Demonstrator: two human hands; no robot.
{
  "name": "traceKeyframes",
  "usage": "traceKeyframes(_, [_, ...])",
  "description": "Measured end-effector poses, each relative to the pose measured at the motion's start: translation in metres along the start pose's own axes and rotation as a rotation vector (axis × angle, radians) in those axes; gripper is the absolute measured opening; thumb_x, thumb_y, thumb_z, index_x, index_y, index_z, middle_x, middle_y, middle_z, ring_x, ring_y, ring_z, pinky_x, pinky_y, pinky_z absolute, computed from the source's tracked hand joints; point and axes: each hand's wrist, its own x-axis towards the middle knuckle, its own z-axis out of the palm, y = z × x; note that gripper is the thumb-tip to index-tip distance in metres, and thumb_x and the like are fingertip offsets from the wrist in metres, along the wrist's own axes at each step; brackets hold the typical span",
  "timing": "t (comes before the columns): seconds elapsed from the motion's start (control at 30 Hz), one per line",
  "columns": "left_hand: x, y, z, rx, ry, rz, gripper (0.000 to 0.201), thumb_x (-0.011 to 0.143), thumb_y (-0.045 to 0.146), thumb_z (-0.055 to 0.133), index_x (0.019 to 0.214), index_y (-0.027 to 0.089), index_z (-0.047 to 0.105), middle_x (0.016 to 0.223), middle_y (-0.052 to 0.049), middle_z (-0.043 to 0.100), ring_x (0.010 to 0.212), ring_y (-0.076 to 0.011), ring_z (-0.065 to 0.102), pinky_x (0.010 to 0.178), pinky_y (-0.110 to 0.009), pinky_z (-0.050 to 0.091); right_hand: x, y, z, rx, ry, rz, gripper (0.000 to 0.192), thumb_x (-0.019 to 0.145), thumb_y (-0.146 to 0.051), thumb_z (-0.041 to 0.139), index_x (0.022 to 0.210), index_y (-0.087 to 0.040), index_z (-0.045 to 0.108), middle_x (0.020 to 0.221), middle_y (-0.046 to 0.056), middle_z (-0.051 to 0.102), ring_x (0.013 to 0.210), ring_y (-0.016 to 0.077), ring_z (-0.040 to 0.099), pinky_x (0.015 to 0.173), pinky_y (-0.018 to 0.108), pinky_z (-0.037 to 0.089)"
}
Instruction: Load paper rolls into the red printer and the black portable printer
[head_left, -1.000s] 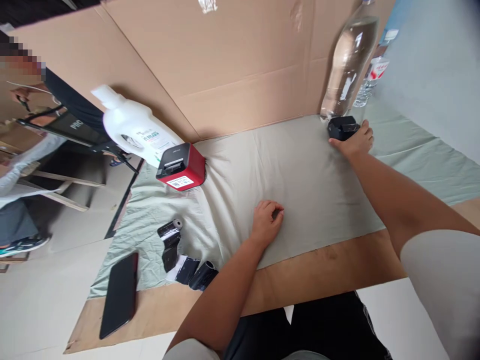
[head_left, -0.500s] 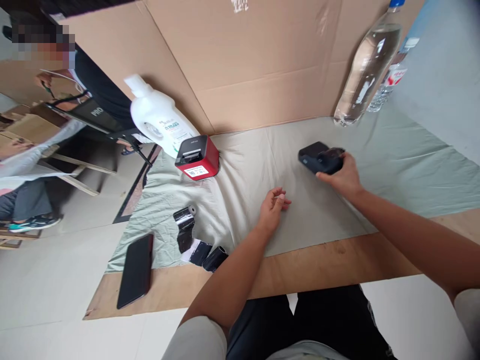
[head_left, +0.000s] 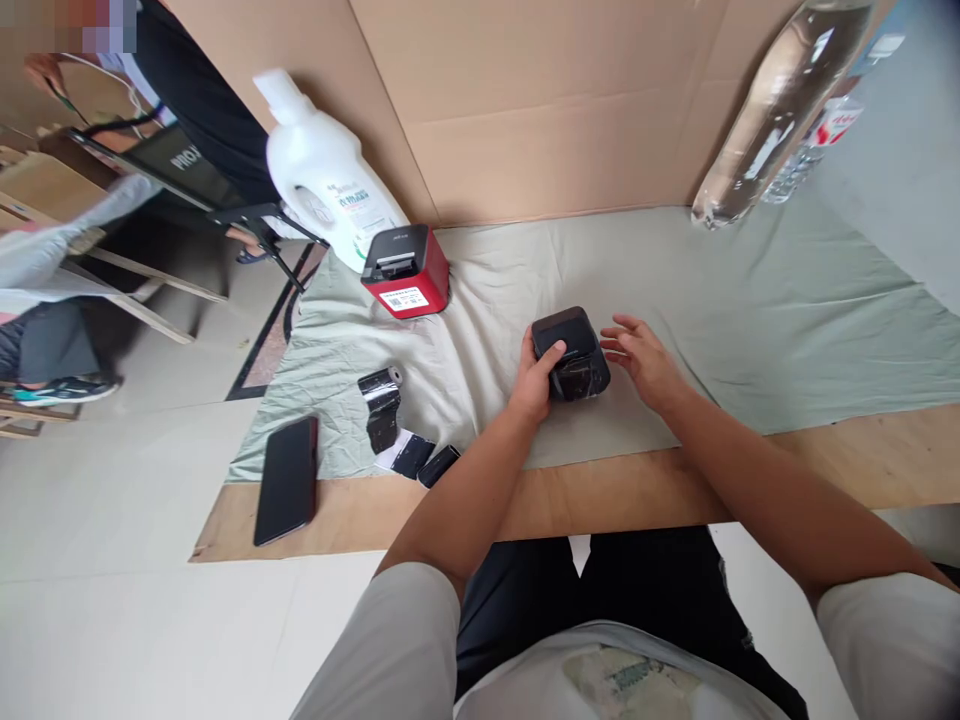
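My left hand (head_left: 534, 378) is closed round the left side of a small black box-shaped printer (head_left: 571, 332), its thumb lying across the top. The printer has a glossy front face and is tilted toward me over the cloth. Just off its right side, my right hand (head_left: 646, 365) holds nothing, and its fingers are apart. Left of my left forearm lies a partly unrolled strip of black and white roll paper (head_left: 384, 425). Farther back stands a red printer (head_left: 429, 275) with a black top and a white label.
A white detergent bottle (head_left: 334, 180) leans behind the red printer. At back right stand a large clear bottle (head_left: 780, 110) and a smaller water bottle (head_left: 802, 160). A black phone (head_left: 287, 480) lies at the front left edge. A cardboard panel (head_left: 555, 110) closes the back. People sit at far left.
The black printer has come left and nearer to me. My left hand has taken hold of it, and my right hand has let go. The camera view has tilted down.
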Motion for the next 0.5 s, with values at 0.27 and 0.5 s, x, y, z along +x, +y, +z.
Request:
traceKeyframes(0.27, [0.002,-0.003,-0.005,0.109,-0.087,-0.052,0.083,0.073,0.038,0.083,0.146,0.032,0.043,0.136,-0.003,0.059,0.132,-0.0255,0.053,0.112,-0.039,0.041,-0.004,0.004,0.021,-0.12,-0.095,-0.131,0.122,0.063,-0.066,0.08,0.157,-0.025,0.014,0.154,0.015,0.037,0.144,0.0324,0.036,0.119,0.053,0.031])
traceKeyframes(0.5, [0.012,-0.001,-0.016,0.058,-0.111,-0.19,0.073,0.078,0.031,0.067,0.147,0.033,0.044,0.109,-0.003,0.069,0.097,-0.0239,0.068,0.09,-0.045,0.056,0.003,0.014,0.012,-0.084,-0.061,-0.064,0.125,0.062,-0.065,0.081,0.158,-0.027,0.012,0.144,0.015,0.048,0.134,0.0334,0.049,0.115,0.054,0.036])
